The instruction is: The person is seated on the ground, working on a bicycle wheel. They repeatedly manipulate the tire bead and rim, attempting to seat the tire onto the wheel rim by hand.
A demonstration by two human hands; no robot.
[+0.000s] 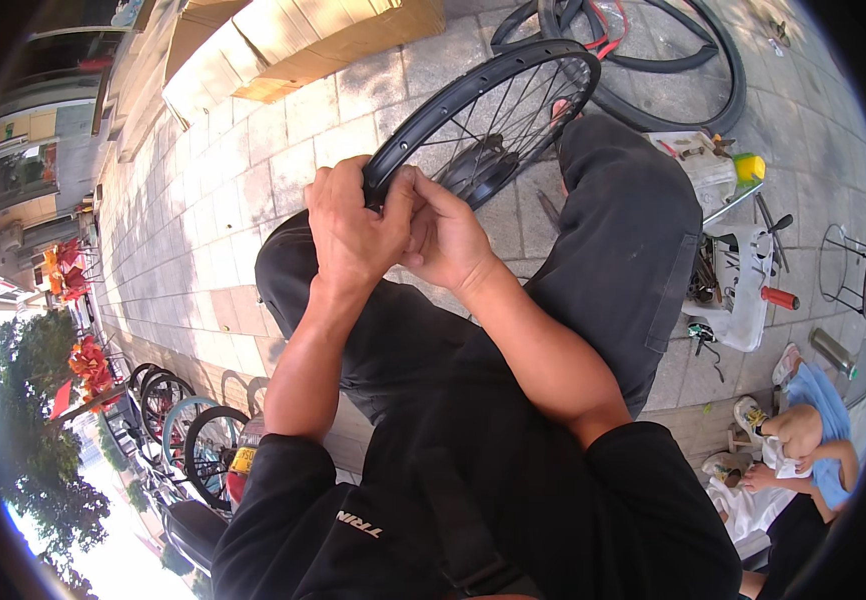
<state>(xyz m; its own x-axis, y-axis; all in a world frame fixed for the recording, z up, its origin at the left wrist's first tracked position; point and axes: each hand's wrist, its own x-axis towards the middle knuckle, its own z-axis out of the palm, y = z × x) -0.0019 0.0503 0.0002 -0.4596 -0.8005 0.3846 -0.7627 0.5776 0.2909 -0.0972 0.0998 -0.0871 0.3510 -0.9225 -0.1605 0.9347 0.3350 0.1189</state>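
One bike wheel (438, 108) runs fwd-R from L hand (343, 230), nearer, clasping its near end; R hand (458, 245) curled just beside, grip unclear.

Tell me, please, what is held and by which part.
A wheel, by the near part of its rim, in the left hand. The right hand is close beside; whether it also grips is hidden.

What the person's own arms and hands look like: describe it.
Black sleeves end near the elbows, leaving both forearms bare. The left hand and right hand are ungloved, and no watch or bracelet shows.
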